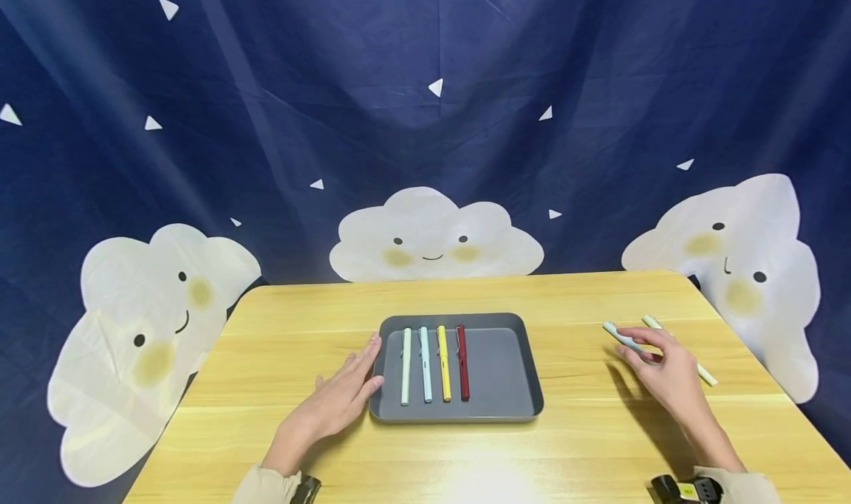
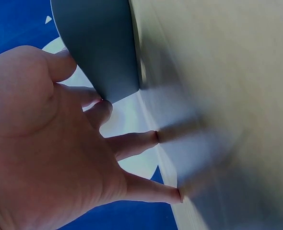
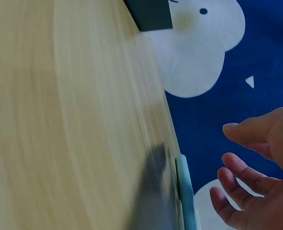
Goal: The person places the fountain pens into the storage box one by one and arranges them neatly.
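Note:
My left hand [image 1: 335,404] touches the left wall of a dark grey tray [image 1: 501,371], thumb and fingertips at the rim. In the left wrist view its outer fingers [image 2: 136,143] are spread, tips down at the tabletop. Inside the tray lie a pale green pen [image 1: 405,367], a light blue pen [image 1: 425,363], a yellow pen [image 1: 444,363] and a dark red pen [image 1: 463,363], side by side. To the right, my right hand [image 1: 668,371] hovers over another light blue pen [image 1: 620,335]. The right wrist view shows its thumb and fingers apart, with that pen [image 3: 185,191] lying below them.
Just beyond the right hand a cream pen [image 1: 707,375] lies slanted on the wooden table [image 1: 299,319], partly hidden by the hand. A dark blue curtain [image 1: 425,142] with smiling clouds hangs behind the table's back edge.

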{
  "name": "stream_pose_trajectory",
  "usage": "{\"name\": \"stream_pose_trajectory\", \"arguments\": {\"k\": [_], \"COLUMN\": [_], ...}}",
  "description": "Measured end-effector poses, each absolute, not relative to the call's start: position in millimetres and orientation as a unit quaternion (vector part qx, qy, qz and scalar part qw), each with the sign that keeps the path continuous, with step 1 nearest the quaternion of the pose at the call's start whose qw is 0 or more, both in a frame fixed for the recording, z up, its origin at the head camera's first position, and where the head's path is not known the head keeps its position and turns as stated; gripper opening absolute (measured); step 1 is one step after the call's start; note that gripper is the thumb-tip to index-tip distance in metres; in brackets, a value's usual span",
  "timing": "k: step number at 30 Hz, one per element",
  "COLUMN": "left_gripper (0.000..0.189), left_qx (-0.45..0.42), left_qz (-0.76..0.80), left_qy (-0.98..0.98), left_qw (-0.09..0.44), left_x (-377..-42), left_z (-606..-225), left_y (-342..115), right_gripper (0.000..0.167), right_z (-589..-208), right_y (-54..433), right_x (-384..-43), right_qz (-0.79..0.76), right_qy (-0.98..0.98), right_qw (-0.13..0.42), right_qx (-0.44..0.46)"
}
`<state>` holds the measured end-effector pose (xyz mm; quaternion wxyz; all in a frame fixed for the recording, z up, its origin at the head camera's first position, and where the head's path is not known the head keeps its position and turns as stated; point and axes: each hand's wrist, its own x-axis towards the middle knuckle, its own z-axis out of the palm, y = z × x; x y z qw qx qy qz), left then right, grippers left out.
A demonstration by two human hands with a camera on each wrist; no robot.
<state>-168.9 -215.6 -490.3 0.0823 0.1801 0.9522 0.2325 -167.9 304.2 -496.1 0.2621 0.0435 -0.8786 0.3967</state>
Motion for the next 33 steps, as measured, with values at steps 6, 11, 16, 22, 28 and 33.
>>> {"name": "stream_pose_trajectory", "arguments": {"k": [6,11,16,22,28,33], "left_gripper": [0.066,0.066,0.066,0.066,0.066,0.066], "left_qx": [0.181,0.181,0.180,0.180,0.180,0.180], "left_qz": [0.232,0.233,0.233,0.233,0.232,0.233], "left_qy": [0.952,0.952,0.952,0.952,0.952,0.952], "left_qw": [0.081,0.080,0.082,0.082,0.081,0.080], "left_x": [-168,-169,-169,-170,-169,-169], "left_z": [-490,-491,-490,-491,-492,-491], "left_y": [-216,-216,-216,-216,-216,-216], "right_gripper": [0.023,0.025,0.027,0.030,0.032,0.033], "right_z": [-499,-501,-503,-506,-509,-509], "right_y": [318,328,337,345,348,349], "right_x": [-169,-168,-165,-165,-164,-165], "right_qz": [0.377,0.360,0.346,0.297,0.289,0.280], "right_qy": [-0.890,-0.900,-0.912,-0.930,-0.936,-0.942], "right_qw": [0.255,0.242,0.218,0.212,0.193,0.177], "right_qx": [0.042,0.046,0.042,0.048,0.053,0.052]}}
